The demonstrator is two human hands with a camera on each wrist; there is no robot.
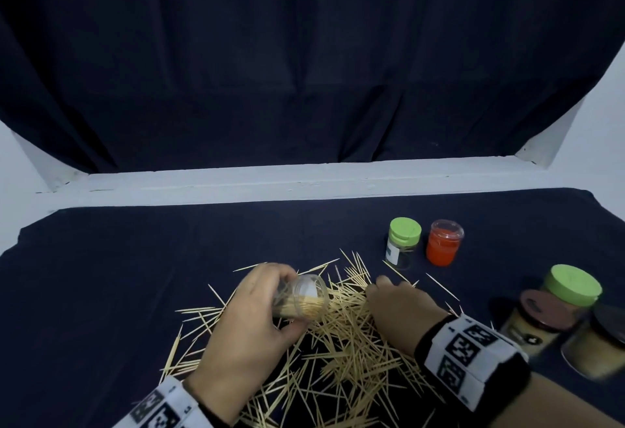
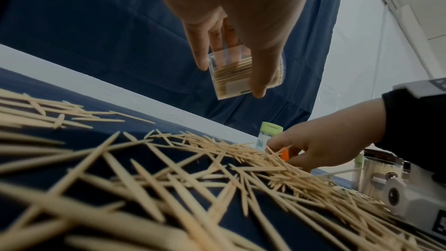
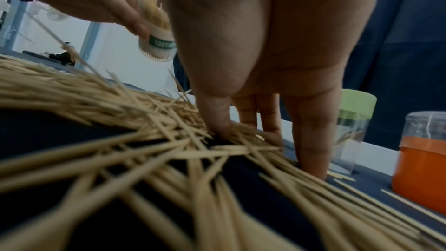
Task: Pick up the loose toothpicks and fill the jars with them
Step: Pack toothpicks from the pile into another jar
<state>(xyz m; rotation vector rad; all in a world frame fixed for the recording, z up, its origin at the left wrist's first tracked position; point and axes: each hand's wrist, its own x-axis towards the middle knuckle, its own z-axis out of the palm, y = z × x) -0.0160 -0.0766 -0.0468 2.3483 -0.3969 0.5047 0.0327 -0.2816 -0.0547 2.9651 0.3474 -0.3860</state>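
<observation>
A loose pile of toothpicks (image 1: 345, 343) is spread over the dark cloth in front of me. My left hand (image 1: 287, 302) grips a clear jar (image 2: 231, 83), tilted on its side just above the pile's left part. The jar is partly filled with toothpicks and has no lid, and in the right wrist view its label (image 3: 161, 42) is green. My right hand (image 1: 373, 287) reaches down onto the far right part of the pile. Its thumb (image 3: 220, 125) and fingers pinch a small bunch of toothpicks (image 2: 277, 150) against the cloth.
A nearly empty green-lidded jar (image 1: 403, 243) and an orange jar (image 1: 443, 242) stand behind the pile at the right. Three full jars (image 1: 534, 319) cluster at the right edge. A white ledge (image 1: 270, 184) borders the far side of the table.
</observation>
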